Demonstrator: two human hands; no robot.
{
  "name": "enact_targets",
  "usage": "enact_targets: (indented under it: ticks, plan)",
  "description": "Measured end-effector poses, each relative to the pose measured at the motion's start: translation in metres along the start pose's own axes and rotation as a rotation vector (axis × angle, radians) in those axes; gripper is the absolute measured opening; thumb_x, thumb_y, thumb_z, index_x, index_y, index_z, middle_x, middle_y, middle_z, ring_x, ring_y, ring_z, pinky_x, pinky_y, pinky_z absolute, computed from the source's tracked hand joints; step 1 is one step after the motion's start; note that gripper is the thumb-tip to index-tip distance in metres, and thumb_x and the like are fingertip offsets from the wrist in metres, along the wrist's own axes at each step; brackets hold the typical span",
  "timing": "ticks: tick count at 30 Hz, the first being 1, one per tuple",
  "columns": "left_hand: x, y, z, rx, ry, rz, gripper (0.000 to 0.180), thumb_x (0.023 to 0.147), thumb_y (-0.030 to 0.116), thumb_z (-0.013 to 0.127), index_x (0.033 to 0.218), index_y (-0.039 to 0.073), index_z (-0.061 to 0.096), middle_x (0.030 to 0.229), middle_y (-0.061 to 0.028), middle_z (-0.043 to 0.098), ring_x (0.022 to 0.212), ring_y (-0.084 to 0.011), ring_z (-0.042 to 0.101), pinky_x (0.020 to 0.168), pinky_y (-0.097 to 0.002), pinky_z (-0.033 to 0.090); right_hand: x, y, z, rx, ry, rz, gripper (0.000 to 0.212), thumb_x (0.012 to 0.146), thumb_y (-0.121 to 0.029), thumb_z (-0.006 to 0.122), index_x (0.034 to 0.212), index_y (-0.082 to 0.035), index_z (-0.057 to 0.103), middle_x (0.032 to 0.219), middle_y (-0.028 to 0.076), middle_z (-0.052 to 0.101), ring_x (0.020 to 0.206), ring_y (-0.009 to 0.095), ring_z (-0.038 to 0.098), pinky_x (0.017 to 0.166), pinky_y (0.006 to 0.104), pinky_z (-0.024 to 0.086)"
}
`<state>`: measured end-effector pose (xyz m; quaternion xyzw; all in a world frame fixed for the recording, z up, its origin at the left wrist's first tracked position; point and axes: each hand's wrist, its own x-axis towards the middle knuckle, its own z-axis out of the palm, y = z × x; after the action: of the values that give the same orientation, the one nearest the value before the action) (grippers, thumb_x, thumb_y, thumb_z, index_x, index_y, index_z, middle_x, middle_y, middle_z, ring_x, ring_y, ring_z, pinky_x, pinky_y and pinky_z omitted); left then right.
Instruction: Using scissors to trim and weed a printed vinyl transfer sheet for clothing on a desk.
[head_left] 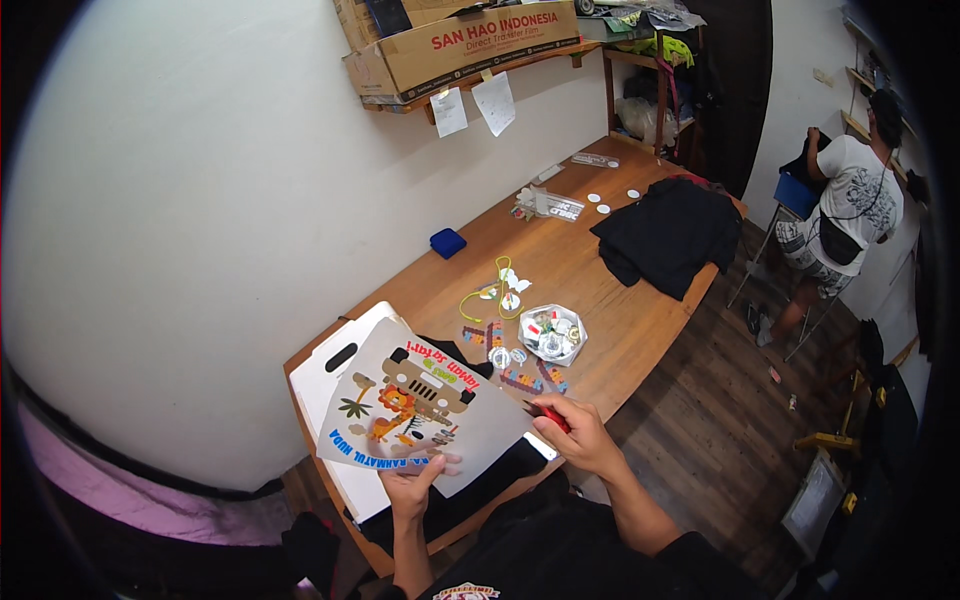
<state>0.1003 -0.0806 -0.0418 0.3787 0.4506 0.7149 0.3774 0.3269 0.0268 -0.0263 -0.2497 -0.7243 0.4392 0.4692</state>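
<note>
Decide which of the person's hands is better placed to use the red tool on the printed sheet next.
The right hand, most likely: it grips the red tool close to the right edge of the printed sheet, while the left hand is occupied, holding the sheet near its lower edge.

Printed sheet [430,403], tilted; red tool [552,415]

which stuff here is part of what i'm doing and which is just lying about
Seemingly part of it:
- printed sheet, held in your left hand
- red-handled tool, in your right hand
- white board beneath the sheet, probably

Apparently just lying about:
- blue case
- white bowl of small items
- black cloth heap
- cardboard box on the shelf
</note>
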Motion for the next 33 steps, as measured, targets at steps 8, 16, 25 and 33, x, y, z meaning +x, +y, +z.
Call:
enact_targets:
  ticks: [8, 16, 25, 33]
  plan:
    - [-0.001, -0.001, -0.001, 0.006, 0.047, -0.029, 0.056, 0.071, -0.01, 0.064, 0.12, -0.009, 0.038, 0.095, -0.0238, 0.06, 0.072, -0.0333, 0.067, 0.053, -0.0381, 0.06, 0.001, -0.008, -0.006, 0.006, -0.06, 0.056, 0.023, 0.089, -0.016, 0.058, 0.104, 0.001, 0.057, 0.074, 0.011, 0.057, 0.063, 0.017, 0.054, 0.061, 0.0275, 0.043]
    - [-0.003, -0.007, -0.005, 0.009, 0.015, -0.1, 0.094, 0.075, -0.015, 0.06, 0.141, 0.016, 0.001, 0.095, -0.0248, 0.056, 0.075, -0.0355, 0.066, 0.058, -0.0408, 0.06, -0.002, -0.004, -0.009, 0.018, -0.036, 0.055, 0.023, 0.088, -0.015, 0.059, 0.104, 0.002, 0.057, 0.075, 0.011, 0.058, 0.064, 0.017, 0.055, 0.061, 0.0276, 0.044]
    - [-0.004, -0.008, 0.002, 0.027, -0.014, -0.082, 0.07, 0.075, -0.013, 0.061, 0.132, -0.001, 0.023, 0.095, -0.0251, 0.058, 0.075, -0.035, 0.066, 0.057, -0.0393, 0.06, -0.004, -0.005, -0.015, -0.002, -0.034, 0.039, 0.023, 0.088, -0.015, 0.059, 0.103, 0.003, 0.058, 0.074, 0.011, 0.058, 0.064, 0.017, 0.055, 0.061, 0.0278, 0.044]
    - [-0.006, -0.001, 0.016, -0.015, 0.02, -0.001, 0.036, 0.075, -0.013, 0.062, 0.107, -0.015, 0.047, 0.092, -0.0235, 0.06, 0.074, -0.0347, 0.066, 0.057, -0.0384, 0.06, -0.006, -0.007, -0.018, 0.019, -0.048, 0.057, 0.022, 0.089, -0.015, 0.059, 0.102, 0.003, 0.057, 0.074, 0.011, 0.058, 0.064, 0.016, 0.055, 0.061, 0.0275, 0.044]
